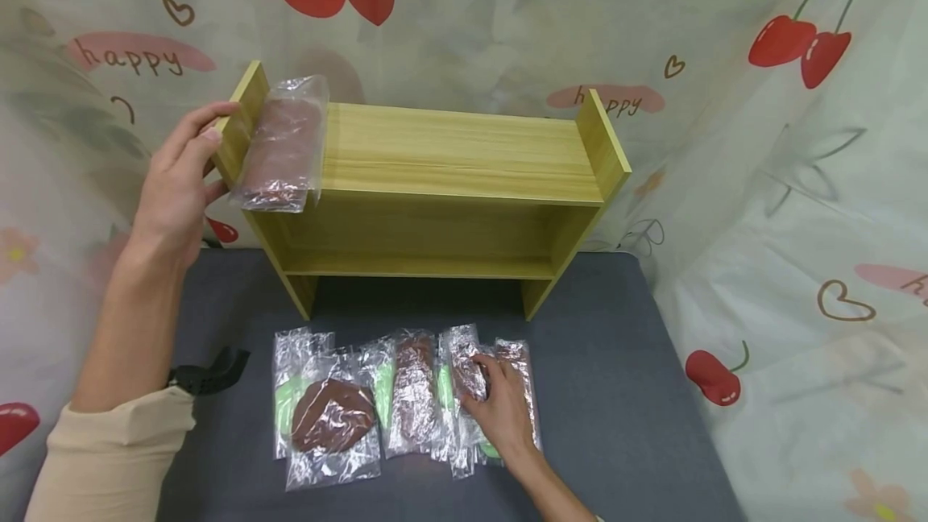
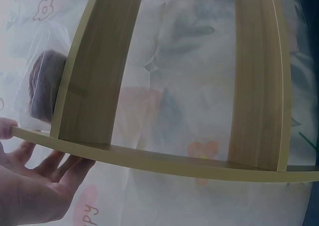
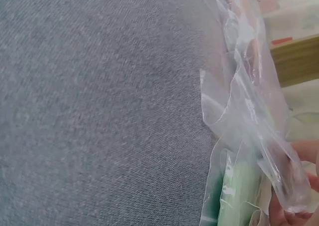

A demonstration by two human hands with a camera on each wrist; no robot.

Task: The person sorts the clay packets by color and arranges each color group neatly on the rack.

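My left hand (image 1: 177, 171) grips the upper left side panel of a small two-tier wooden shelf (image 1: 449, 151). In the left wrist view its fingers (image 2: 75, 173) lie along the outside of that panel. On the top tier, against the left panel, lies a clear plastic bag (image 1: 283, 143) with something flat and brown inside. My right hand (image 1: 502, 409) is over the right part of a row of bagged items and pinches a clear packet (image 1: 467, 361) with brown contents. In the right wrist view, crinkled plastic (image 3: 254, 116) hides part of the fingers.
Left in the row lies a bag with a wide brown piece (image 1: 333, 417), beside a longer brown packet (image 1: 415, 389) and several with green contents (image 1: 288, 401). The dark grey tabletop (image 1: 616, 425) carries everything. A cherry-printed curtain (image 1: 493, 22) hangs close behind the shelf.
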